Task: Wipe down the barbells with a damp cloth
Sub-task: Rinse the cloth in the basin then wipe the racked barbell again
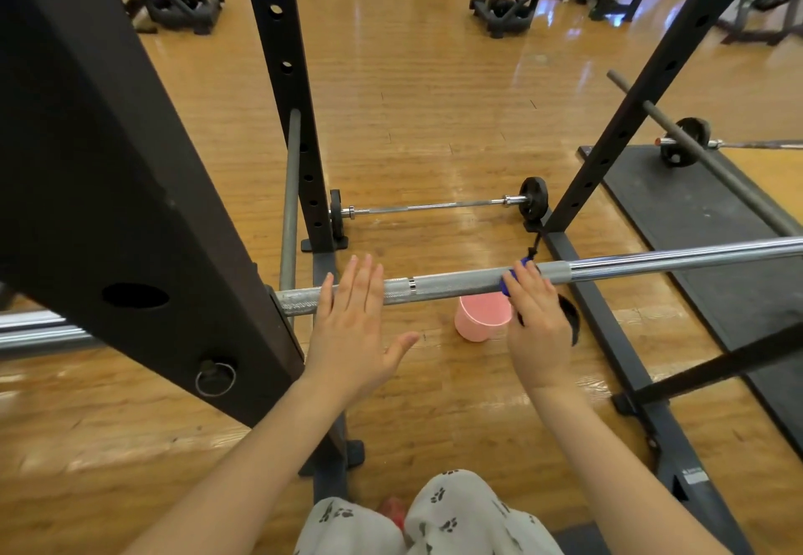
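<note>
A long steel barbell lies across the rack in front of me, knurled grey in the middle and shiny chrome at the right. My left hand is flat, fingers straight, resting on the bar near the left upright. My right hand presses a blue cloth around the bar just left of the chrome sleeve; most of the cloth is hidden under my fingers.
A pink cup stands on the wood floor below the bar. A small barbell with black plates lies beyond it. Black rack uprights stand left and right. A black mat with another barbell is at right.
</note>
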Motion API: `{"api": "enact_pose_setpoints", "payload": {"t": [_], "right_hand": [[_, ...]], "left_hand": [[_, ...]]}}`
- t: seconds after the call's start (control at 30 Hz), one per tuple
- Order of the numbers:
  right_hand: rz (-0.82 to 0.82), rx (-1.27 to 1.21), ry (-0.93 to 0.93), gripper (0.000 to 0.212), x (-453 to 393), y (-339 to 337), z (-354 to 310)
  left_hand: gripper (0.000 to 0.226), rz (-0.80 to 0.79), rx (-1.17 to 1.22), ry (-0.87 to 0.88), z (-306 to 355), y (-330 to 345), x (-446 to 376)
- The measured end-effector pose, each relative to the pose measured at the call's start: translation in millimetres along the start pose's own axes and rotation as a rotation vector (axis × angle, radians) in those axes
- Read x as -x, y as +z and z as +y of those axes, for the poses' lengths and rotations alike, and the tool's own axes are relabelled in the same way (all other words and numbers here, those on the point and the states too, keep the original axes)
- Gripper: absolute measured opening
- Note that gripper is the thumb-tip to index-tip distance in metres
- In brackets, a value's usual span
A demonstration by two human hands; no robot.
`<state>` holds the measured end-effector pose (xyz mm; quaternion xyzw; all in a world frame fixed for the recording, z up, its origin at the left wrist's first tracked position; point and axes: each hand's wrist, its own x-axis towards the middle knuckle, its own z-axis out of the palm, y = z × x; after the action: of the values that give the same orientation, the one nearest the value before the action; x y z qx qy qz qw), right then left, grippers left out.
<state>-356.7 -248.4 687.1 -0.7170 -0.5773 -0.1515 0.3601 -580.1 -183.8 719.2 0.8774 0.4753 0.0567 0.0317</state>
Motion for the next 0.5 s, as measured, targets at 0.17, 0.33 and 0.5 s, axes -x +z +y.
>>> {"api": "enact_pose_setpoints", "payload": {"t": [0.17, 0.33, 0.5], "right_hand": [[-0.139, -0.135, -0.260, 0.034, 1.2, 29.1, -71.3], [-0.212, -0.043, -0.310, 0.034, -0.6, 8.4, -26.5], [-0.063, 0.122, 0.010, 0.038, 0.1, -20.6, 26.8]], "left_hand": [[0.091, -0.002, 0.040, 0.015, -2.2, 1.1, 0.2], [0.103, 0.000, 0.088, 0.044, -6.7, -2.9, 2.5], [0.105, -0.026, 0.113, 0.037, -4.5, -6.2, 2.8]]}}
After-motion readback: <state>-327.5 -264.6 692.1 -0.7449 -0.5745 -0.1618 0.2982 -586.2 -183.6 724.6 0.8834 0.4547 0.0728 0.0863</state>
